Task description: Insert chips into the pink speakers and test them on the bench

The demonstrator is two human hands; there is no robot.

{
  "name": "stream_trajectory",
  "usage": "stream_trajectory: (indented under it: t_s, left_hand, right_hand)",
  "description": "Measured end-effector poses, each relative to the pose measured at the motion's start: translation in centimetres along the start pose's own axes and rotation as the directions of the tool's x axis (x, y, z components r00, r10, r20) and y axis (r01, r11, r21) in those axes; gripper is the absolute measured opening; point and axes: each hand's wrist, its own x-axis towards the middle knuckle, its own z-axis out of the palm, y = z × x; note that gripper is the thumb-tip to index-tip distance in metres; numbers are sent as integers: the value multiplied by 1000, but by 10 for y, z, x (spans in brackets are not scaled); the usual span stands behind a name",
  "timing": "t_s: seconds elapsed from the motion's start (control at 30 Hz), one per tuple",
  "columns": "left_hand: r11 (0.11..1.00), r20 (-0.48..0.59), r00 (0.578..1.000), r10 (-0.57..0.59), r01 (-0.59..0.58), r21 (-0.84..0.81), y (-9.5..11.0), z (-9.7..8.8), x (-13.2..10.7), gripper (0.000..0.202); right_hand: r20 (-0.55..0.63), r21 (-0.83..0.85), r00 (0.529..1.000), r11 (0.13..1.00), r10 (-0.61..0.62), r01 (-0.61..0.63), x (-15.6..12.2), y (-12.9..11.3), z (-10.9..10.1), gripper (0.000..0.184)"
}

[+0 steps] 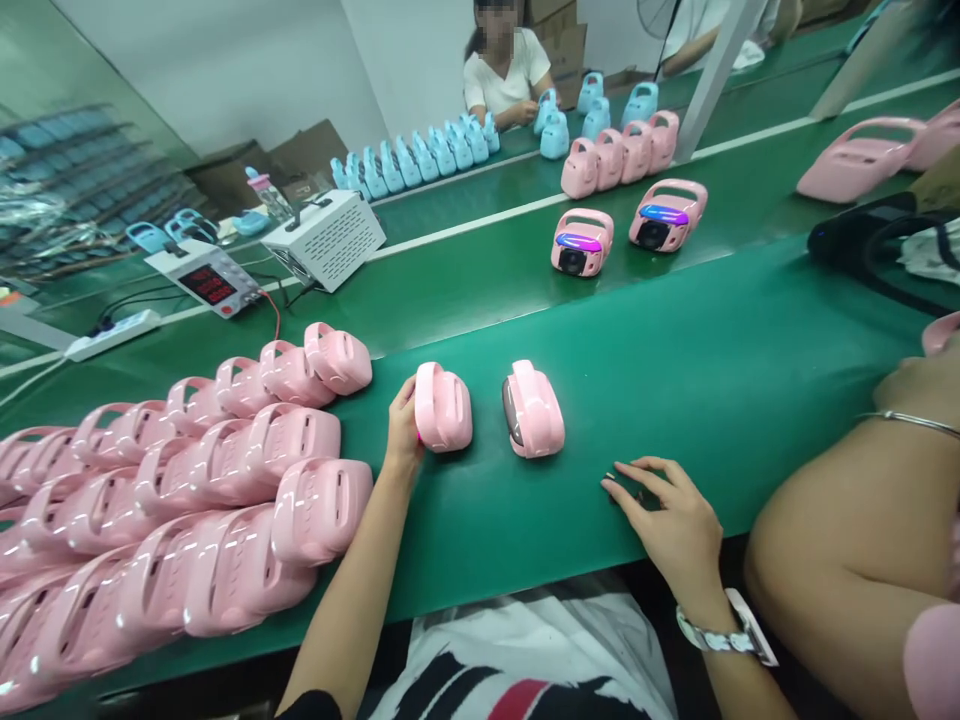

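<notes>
My left hand [405, 425] is closed around the left side of a pink portable speaker [450, 412], which rests on the green mat with its handle up. A magenta glow shows low on that speaker beside my fingers. A second pink speaker [538, 412] stands just to the right, its dark front turned left, with neither hand on it. My right hand [671, 510] hovers over the mat near the front edge, fingers apart and holding nothing.
Rows of pink speakers [240, 450] fill the left side. Two lit pink speakers [581, 243] stand farther back. Behind are a power supply [206, 280], a white vented box [330, 240] and blue speakers [420, 155]. A person [510, 70] sits opposite; another's arm [862, 500] is close at right.
</notes>
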Motion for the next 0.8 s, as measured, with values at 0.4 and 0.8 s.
stream_trajectory:
  t_s: [0.4, 0.8]
  left_hand:
    - [804, -185, 806, 562, -479, 352, 45, 15, -50, 26]
    - [724, 434, 874, 220, -444, 527, 34, 67, -94, 32]
  right_hand:
    - [125, 462, 960, 842, 251, -280, -3, -1, -5, 21]
    - [512, 675, 828, 489, 230, -553, 45, -60, -4, 27]
